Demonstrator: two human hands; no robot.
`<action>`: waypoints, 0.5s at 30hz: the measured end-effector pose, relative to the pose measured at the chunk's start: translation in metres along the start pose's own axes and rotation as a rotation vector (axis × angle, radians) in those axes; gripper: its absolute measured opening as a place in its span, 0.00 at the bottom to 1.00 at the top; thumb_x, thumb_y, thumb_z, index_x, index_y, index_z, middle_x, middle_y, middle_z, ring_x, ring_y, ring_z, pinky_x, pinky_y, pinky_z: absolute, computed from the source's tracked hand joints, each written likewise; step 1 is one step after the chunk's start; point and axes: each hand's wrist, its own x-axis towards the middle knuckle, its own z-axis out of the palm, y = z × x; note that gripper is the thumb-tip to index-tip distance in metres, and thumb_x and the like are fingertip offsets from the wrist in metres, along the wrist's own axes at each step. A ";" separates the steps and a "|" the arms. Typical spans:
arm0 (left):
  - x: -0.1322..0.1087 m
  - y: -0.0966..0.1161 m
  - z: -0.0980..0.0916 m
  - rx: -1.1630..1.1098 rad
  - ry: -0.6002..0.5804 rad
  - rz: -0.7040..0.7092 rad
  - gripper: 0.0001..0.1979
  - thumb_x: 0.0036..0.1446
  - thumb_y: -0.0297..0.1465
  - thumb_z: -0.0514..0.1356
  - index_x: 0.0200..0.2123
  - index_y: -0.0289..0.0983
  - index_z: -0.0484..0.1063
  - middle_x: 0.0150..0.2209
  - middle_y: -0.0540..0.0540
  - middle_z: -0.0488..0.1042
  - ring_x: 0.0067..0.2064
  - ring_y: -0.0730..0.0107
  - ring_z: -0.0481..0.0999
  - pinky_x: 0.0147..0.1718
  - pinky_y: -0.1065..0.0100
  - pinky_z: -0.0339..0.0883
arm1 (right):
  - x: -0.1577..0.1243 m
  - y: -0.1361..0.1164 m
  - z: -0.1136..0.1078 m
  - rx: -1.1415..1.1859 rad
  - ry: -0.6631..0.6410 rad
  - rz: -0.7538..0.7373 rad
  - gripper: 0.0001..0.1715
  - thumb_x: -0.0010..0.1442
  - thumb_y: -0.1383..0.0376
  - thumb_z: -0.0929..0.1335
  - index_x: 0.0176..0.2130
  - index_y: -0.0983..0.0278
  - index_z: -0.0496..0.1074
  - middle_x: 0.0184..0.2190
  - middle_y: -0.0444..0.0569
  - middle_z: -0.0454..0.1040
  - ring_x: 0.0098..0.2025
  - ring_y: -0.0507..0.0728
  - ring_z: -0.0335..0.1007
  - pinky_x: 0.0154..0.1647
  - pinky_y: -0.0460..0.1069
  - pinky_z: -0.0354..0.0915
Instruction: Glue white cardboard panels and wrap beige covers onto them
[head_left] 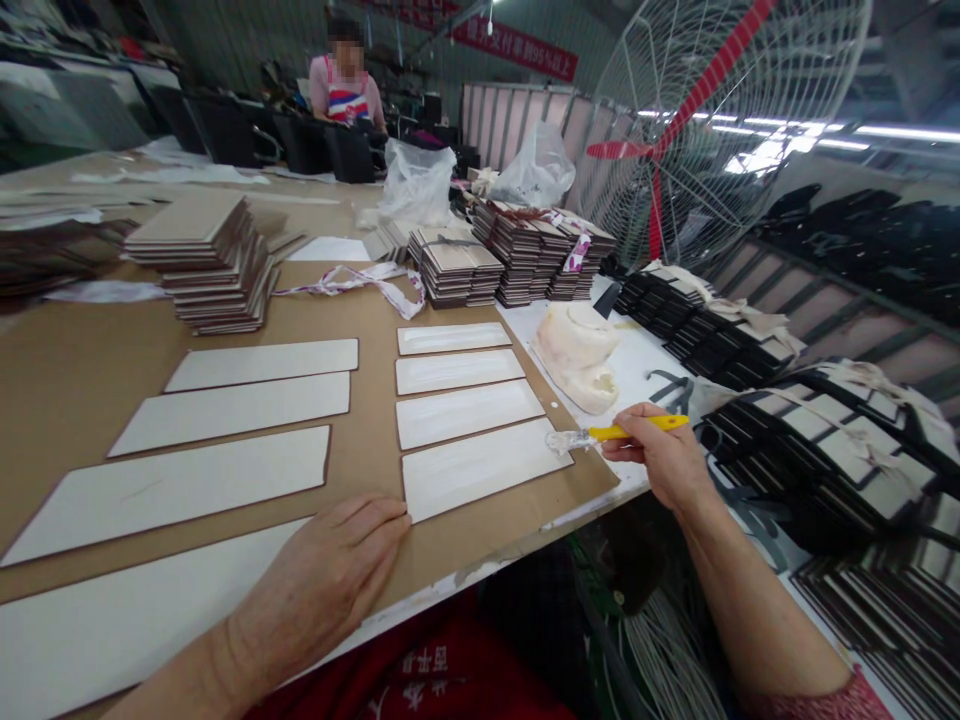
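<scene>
My right hand (664, 455) grips the yellow handle of a paintbrush (607, 432). Its bristles, coated in white paste, touch the right end of the nearest coated panel (480, 465). My left hand (341, 560) lies flat, fingertips at that panel's lower left corner. Behind it are several more narrow panels (469, 412) with wet-looking white streaks. To the left is a column of larger pale panels (217, 470) with dark edges; my left hand and forearm cover part of the closest one. A lumpy cream-coloured container (577, 345) stands beyond the brush, its contents hidden.
Brown paper (67, 385) covers the table. Stacked boards (214, 265) stand at back left, tied bundles (457, 265) at back centre. Black-edged bundles (817, 440) line the right side, near a large fan (720, 120). Another person (346, 85) is in the background.
</scene>
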 end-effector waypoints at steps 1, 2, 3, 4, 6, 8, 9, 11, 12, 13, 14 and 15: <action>0.000 0.000 0.001 -0.001 -0.009 -0.006 0.14 0.64 0.22 0.52 0.50 0.37 0.70 0.49 0.43 0.74 0.51 0.62 0.72 0.54 0.60 0.69 | 0.000 -0.001 0.001 0.019 0.013 -0.006 0.12 0.47 0.61 0.73 0.28 0.65 0.70 0.20 0.44 0.75 0.21 0.53 0.74 0.24 0.45 0.75; 0.000 0.000 0.001 -0.004 -0.018 -0.009 0.14 0.63 0.22 0.52 0.50 0.37 0.70 0.49 0.43 0.74 0.51 0.61 0.72 0.55 0.60 0.68 | 0.000 -0.002 0.003 0.040 0.025 -0.010 0.12 0.47 0.61 0.73 0.28 0.65 0.70 0.21 0.45 0.75 0.21 0.53 0.74 0.24 0.45 0.75; -0.001 0.000 0.001 -0.007 -0.020 -0.007 0.15 0.63 0.22 0.52 0.50 0.37 0.70 0.49 0.42 0.74 0.52 0.61 0.72 0.55 0.59 0.68 | 0.001 -0.002 0.006 0.060 0.032 -0.011 0.12 0.47 0.61 0.73 0.28 0.65 0.69 0.21 0.45 0.76 0.21 0.53 0.74 0.23 0.45 0.74; -0.001 0.001 0.001 -0.012 -0.019 -0.003 0.15 0.63 0.21 0.53 0.50 0.36 0.70 0.49 0.42 0.74 0.52 0.61 0.72 0.55 0.59 0.68 | 0.002 -0.003 0.010 0.075 0.035 -0.010 0.12 0.47 0.61 0.73 0.29 0.64 0.69 0.21 0.45 0.76 0.21 0.53 0.74 0.23 0.45 0.74; 0.000 0.000 0.001 -0.021 -0.009 0.005 0.15 0.62 0.21 0.53 0.50 0.36 0.70 0.48 0.43 0.74 0.51 0.61 0.72 0.55 0.59 0.68 | 0.005 -0.003 0.019 0.079 0.036 -0.001 0.12 0.46 0.61 0.73 0.29 0.64 0.69 0.21 0.45 0.76 0.21 0.53 0.74 0.23 0.45 0.74; 0.001 0.000 0.001 -0.031 0.006 -0.002 0.14 0.62 0.21 0.53 0.49 0.36 0.70 0.48 0.42 0.74 0.51 0.60 0.72 0.54 0.59 0.69 | 0.007 -0.004 0.024 0.062 0.037 0.008 0.12 0.45 0.61 0.73 0.28 0.64 0.69 0.20 0.45 0.75 0.21 0.54 0.74 0.22 0.45 0.74; 0.002 0.000 0.001 -0.038 0.009 -0.011 0.14 0.63 0.21 0.53 0.49 0.36 0.70 0.48 0.42 0.74 0.51 0.60 0.72 0.53 0.59 0.69 | 0.006 -0.005 0.025 0.054 0.032 0.011 0.12 0.44 0.61 0.73 0.27 0.64 0.69 0.20 0.45 0.74 0.20 0.54 0.74 0.22 0.45 0.74; 0.004 0.001 -0.001 -0.057 -0.006 -0.029 0.13 0.63 0.21 0.52 0.48 0.35 0.70 0.47 0.42 0.74 0.50 0.61 0.72 0.52 0.59 0.69 | 0.002 -0.006 0.021 0.031 0.022 0.023 0.13 0.42 0.61 0.75 0.26 0.64 0.70 0.21 0.45 0.74 0.20 0.54 0.73 0.21 0.45 0.73; 0.005 0.003 -0.003 -0.068 -0.022 -0.040 0.12 0.63 0.21 0.53 0.47 0.35 0.71 0.46 0.42 0.75 0.49 0.62 0.72 0.51 0.60 0.70 | 0.000 -0.007 0.016 0.027 0.014 0.027 0.13 0.41 0.61 0.75 0.26 0.63 0.71 0.21 0.45 0.74 0.21 0.54 0.73 0.21 0.45 0.74; 0.007 0.005 -0.005 -0.078 -0.043 -0.049 0.10 0.63 0.22 0.53 0.45 0.35 0.71 0.44 0.42 0.75 0.47 0.62 0.72 0.50 0.61 0.70 | -0.001 -0.006 0.010 0.000 0.028 0.047 0.14 0.38 0.61 0.76 0.26 0.62 0.72 0.23 0.45 0.74 0.22 0.54 0.74 0.22 0.46 0.74; 0.010 0.007 -0.008 -0.084 -0.065 -0.059 0.09 0.62 0.23 0.54 0.43 0.35 0.71 0.43 0.42 0.75 0.46 0.63 0.72 0.50 0.61 0.70 | 0.001 -0.005 0.003 -0.015 0.052 0.064 0.15 0.36 0.60 0.77 0.26 0.61 0.73 0.25 0.46 0.75 0.23 0.54 0.75 0.25 0.46 0.75; 0.012 0.009 -0.011 -0.081 -0.083 -0.076 0.07 0.62 0.24 0.55 0.42 0.35 0.71 0.41 0.43 0.75 0.45 0.63 0.72 0.49 0.62 0.70 | 0.006 -0.002 -0.002 0.001 0.053 0.082 0.15 0.36 0.59 0.77 0.27 0.59 0.74 0.28 0.48 0.75 0.26 0.55 0.75 0.28 0.48 0.76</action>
